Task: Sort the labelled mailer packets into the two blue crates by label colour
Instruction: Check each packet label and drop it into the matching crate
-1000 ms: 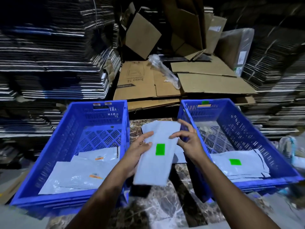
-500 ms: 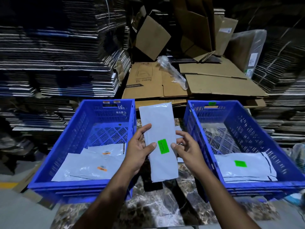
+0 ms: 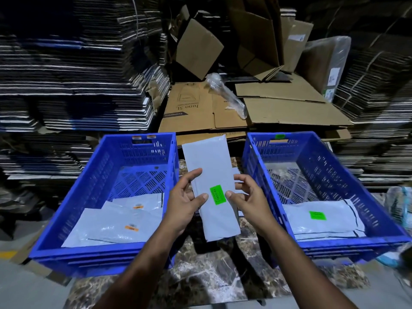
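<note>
My left hand (image 3: 181, 202) and right hand (image 3: 249, 197) pinch the green-labelled packet (image 3: 211, 186) upright between the crates. It may slip, because only thumbs and fingertips hold its edges.

You have one view only, from the camera on your head. It looks forward and down over your forearms, close above the marbled counter (image 3: 207, 277), with a blue crate (image 3: 104, 175) at each side. Its wide lens bends the cardboard stacks (image 3: 73, 81) behind at the edges.
</note>
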A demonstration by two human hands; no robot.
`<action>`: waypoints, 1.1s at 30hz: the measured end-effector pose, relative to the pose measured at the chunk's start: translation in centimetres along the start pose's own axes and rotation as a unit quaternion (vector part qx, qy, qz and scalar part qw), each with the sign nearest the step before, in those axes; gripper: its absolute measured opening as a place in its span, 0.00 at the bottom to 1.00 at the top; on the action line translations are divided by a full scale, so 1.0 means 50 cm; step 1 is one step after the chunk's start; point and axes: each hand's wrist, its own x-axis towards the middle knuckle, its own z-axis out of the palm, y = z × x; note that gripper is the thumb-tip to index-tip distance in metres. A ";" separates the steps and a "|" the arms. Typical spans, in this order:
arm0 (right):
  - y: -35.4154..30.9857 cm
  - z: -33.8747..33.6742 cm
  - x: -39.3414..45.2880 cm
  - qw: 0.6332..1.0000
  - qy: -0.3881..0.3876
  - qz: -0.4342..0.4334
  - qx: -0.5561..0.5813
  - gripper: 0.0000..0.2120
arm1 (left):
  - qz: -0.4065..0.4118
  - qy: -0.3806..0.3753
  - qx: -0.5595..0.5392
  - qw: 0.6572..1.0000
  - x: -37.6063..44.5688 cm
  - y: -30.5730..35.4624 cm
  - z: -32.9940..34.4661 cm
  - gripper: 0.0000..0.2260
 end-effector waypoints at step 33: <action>0.171 -0.533 0.085 0.875 0.093 0.035 -0.473 0.16 | 0.055 -0.282 0.568 0.771 0.153 -0.236 0.329 0.32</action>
